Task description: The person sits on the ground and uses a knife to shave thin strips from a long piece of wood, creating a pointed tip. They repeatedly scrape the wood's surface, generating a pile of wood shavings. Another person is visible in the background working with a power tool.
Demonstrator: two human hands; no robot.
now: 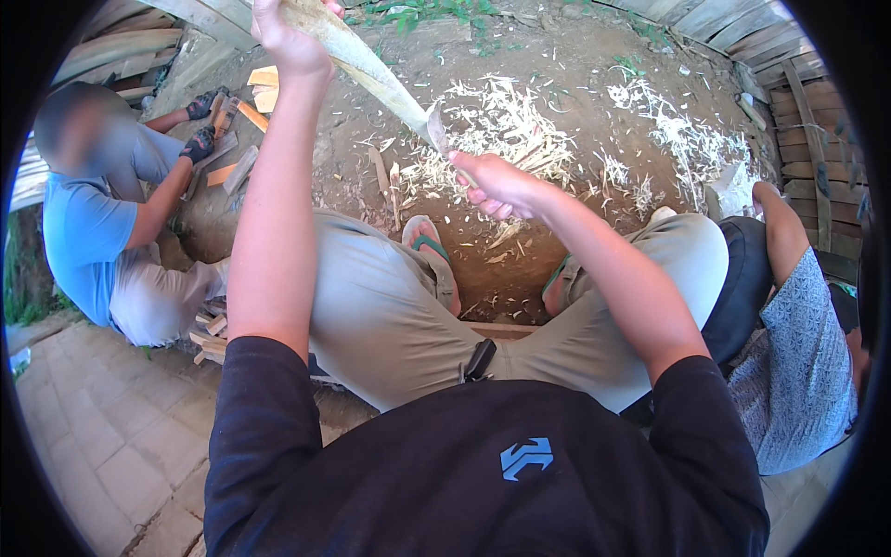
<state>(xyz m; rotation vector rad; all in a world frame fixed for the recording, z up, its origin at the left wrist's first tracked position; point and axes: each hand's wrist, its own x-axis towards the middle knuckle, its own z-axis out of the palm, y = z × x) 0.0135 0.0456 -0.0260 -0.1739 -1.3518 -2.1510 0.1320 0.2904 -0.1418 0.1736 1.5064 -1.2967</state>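
My left hand (292,42) is closed round the upper end of a long, pale, curved strip of wood (376,79) at the top of the view. The strip slants down to the right and narrows toward my right hand (501,187). That hand is wrapped round the handle of a knife, most of which my fingers hide. The metal blade (436,128) lies against the lower end of the strip. Beneath them, a heap of pale wood shavings (520,130) covers the dirt.
To the left a co-worker in a blue shirt (88,232) sits with gloved hands on a piece of wood (223,116). Orange-brown wood pieces (264,88) lie nearby. On the right, another person's patterned garment (803,362) and arm are close to my knee. Plank walls (821,139) stand behind.
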